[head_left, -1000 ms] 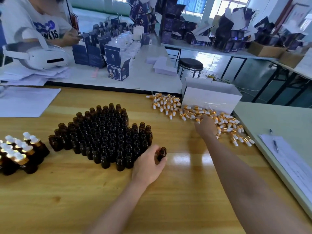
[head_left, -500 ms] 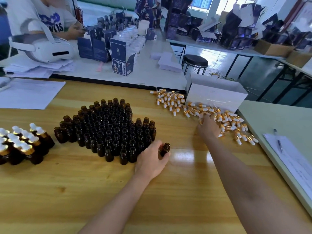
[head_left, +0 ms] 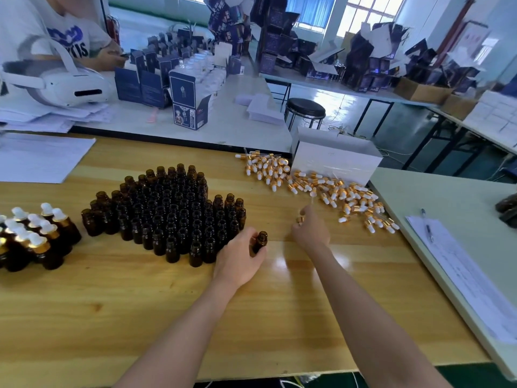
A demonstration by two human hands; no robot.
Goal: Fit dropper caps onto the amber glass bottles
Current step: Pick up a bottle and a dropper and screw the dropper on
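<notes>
My left hand (head_left: pixel 241 257) grips one open amber bottle (head_left: pixel 260 241) standing on the wooden table (head_left: pixel 117 306), just right of a dense cluster of several uncapped amber bottles (head_left: pixel 170 211). My right hand (head_left: pixel 310 231) pinches a gold-collared dropper cap (head_left: pixel 301 218), blurred by motion, a little right of the held bottle. A loose pile of dropper caps (head_left: pixel 321 186) with white bulbs lies beyond it. Several capped bottles (head_left: pixel 33 236) stand at the far left.
A white cardboard box (head_left: pixel 335 159) stands behind the cap pile. Paper sheets (head_left: pixel 36 158) lie at the table's left. A paper form with a pen (head_left: pixel 427 228) lies on the pale side table at right. Another person sits at the far table, with a white headset (head_left: pixel 64 88) beside them.
My right hand has drawn back from the cap pile toward the held bottle, now carrying a dropper cap. My left hand has kept hold of the bottle in place.
</notes>
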